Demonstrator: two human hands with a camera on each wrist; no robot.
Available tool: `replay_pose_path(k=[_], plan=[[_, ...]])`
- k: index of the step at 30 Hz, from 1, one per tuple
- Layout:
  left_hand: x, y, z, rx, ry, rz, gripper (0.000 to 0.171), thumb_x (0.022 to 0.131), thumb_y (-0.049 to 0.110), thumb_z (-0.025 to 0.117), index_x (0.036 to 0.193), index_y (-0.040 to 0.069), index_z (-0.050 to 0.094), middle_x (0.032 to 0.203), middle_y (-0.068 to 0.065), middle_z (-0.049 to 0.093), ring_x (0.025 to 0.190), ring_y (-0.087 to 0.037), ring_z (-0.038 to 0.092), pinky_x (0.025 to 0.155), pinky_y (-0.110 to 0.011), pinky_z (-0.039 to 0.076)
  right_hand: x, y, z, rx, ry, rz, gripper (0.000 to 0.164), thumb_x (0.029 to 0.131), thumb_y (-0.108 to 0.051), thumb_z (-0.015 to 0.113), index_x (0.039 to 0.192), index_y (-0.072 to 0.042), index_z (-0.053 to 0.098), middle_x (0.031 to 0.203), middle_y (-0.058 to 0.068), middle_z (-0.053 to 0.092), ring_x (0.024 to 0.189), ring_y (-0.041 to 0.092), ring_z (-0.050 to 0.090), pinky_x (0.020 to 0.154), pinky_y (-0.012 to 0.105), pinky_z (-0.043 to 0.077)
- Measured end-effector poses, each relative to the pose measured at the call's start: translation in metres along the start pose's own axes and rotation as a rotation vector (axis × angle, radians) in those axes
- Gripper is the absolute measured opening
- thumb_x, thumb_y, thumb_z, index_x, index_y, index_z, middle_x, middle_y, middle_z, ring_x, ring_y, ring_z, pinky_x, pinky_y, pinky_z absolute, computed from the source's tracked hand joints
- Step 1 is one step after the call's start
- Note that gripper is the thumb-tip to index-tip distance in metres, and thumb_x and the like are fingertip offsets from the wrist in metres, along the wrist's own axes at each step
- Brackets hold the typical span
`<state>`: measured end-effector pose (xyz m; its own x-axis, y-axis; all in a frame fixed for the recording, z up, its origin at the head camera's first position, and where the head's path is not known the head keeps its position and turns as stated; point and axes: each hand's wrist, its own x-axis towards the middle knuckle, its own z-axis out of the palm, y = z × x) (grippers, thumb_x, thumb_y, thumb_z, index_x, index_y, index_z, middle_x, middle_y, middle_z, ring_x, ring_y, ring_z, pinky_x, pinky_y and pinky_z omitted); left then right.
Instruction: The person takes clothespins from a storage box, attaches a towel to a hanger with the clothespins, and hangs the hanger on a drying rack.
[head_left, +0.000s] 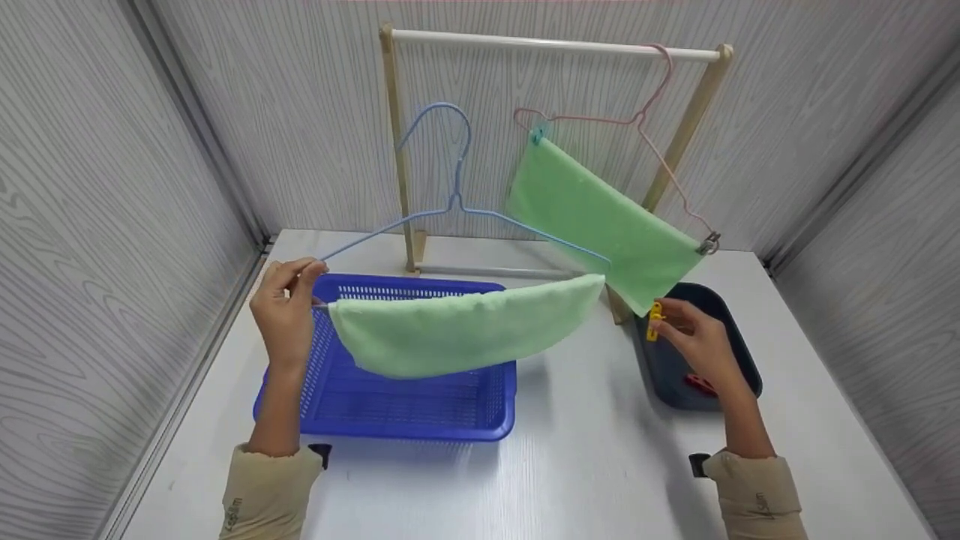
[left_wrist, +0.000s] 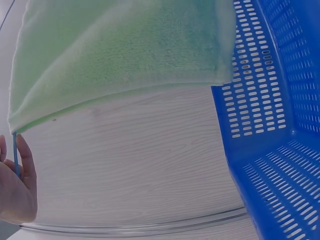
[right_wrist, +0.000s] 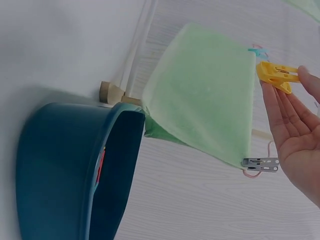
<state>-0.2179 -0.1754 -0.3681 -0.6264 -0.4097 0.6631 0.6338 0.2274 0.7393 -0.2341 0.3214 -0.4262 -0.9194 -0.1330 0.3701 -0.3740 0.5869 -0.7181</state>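
My left hand pinches the left end of a blue clothes hanger, which is held up in front of the rack. A pale green towel is draped over the hanger's lower bar and hangs above the blue basket. Between thumb and fingers of my right hand is a yellow clothespin, over the dark bin. A second green towel hangs slanted from a pink hanger, held by a teal clothespin and a grey metal clip.
A drying rack with a white rod and wooden posts stands at the back of the white table. Inside the bin lies a red clothespin. Wood-grain walls close in both sides and the back.
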Motion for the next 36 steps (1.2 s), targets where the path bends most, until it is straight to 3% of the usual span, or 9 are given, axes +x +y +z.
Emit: replay_pose_path(k=[9, 16, 23, 28, 31, 32, 36], plan=[[-0.003, -0.003, 0.005, 0.022, 0.003, -0.002, 0.008, 0.074, 0.006, 0.059, 0.077, 0.001, 0.064, 0.061, -0.007, 0.038, 0.049, -0.019, 0.037, 0.044, -0.026, 0.042, 0.006, -0.013, 0.002, 0.111, 0.067, -0.041, 0.038, 0.075, -0.014, 0.059, 0.113, -0.012, 0.049, 0.091, 0.009, 0.056, 0.079, 0.02, 0.054, 0.065, 0.019, 0.043], [-0.006, -0.006, 0.005, 0.008, -0.005, -0.003, 0.008, 0.074, 0.003, 0.058, 0.078, 0.0, 0.064, 0.062, -0.008, 0.039, 0.05, -0.017, 0.037, 0.045, -0.023, 0.042, 0.007, -0.039, 0.005, 0.216, 0.114, -0.102, 0.032, 0.075, 0.0, 0.057, 0.106, 0.005, 0.049, 0.093, 0.02, 0.052, 0.076, 0.022, 0.053, 0.059, 0.015, 0.043], [-0.007, -0.006, 0.004, -0.006, -0.015, -0.005, 0.008, 0.074, 0.004, 0.058, 0.078, -0.001, 0.064, 0.062, -0.007, 0.04, 0.051, -0.015, 0.037, 0.045, -0.022, 0.042, 0.007, -0.051, 0.007, 0.219, 0.102, -0.119, 0.032, 0.075, 0.002, 0.056, 0.105, 0.008, 0.048, 0.094, 0.023, 0.051, 0.077, 0.027, 0.052, 0.061, 0.015, 0.043], [-0.007, -0.007, 0.006, 0.001, -0.003, -0.021, 0.008, 0.074, 0.001, 0.058, 0.078, -0.003, 0.063, 0.061, -0.012, 0.037, 0.052, -0.021, 0.037, 0.045, -0.024, 0.041, 0.009, -0.052, 0.009, 0.231, 0.115, -0.13, 0.031, 0.075, 0.003, 0.056, 0.105, 0.008, 0.049, 0.094, 0.022, 0.052, 0.076, 0.021, 0.053, 0.06, 0.015, 0.043], [-0.009, -0.014, 0.006, -0.042, 0.023, -0.043, 0.008, 0.073, 0.002, 0.059, 0.078, 0.0, 0.064, 0.061, -0.013, 0.036, 0.052, -0.021, 0.036, 0.045, -0.025, 0.041, 0.012, -0.047, 0.009, 0.249, 0.12, -0.134, 0.031, 0.075, 0.001, 0.057, 0.105, 0.007, 0.05, 0.094, 0.02, 0.052, 0.074, 0.018, 0.054, 0.059, 0.018, 0.044], [-0.011, -0.045, 0.004, -0.091, 0.014, -0.041, 0.009, 0.074, 0.006, 0.058, 0.079, 0.002, 0.065, 0.062, -0.011, 0.037, 0.052, -0.018, 0.037, 0.046, -0.023, 0.041, 0.013, -0.045, 0.01, 0.25, 0.12, -0.132, 0.031, 0.075, 0.001, 0.057, 0.105, 0.005, 0.05, 0.094, 0.019, 0.052, 0.074, 0.018, 0.054, 0.059, 0.019, 0.045], [-0.013, -0.048, 0.004, -0.112, 0.031, -0.072, 0.009, 0.074, 0.008, 0.059, 0.079, 0.003, 0.065, 0.064, -0.01, 0.037, 0.052, -0.018, 0.038, 0.046, -0.025, 0.042, 0.015, -0.04, 0.011, 0.252, 0.123, -0.132, 0.031, 0.076, -0.003, 0.056, 0.107, 0.0, 0.051, 0.095, 0.015, 0.053, 0.076, 0.018, 0.054, 0.06, 0.021, 0.045]])
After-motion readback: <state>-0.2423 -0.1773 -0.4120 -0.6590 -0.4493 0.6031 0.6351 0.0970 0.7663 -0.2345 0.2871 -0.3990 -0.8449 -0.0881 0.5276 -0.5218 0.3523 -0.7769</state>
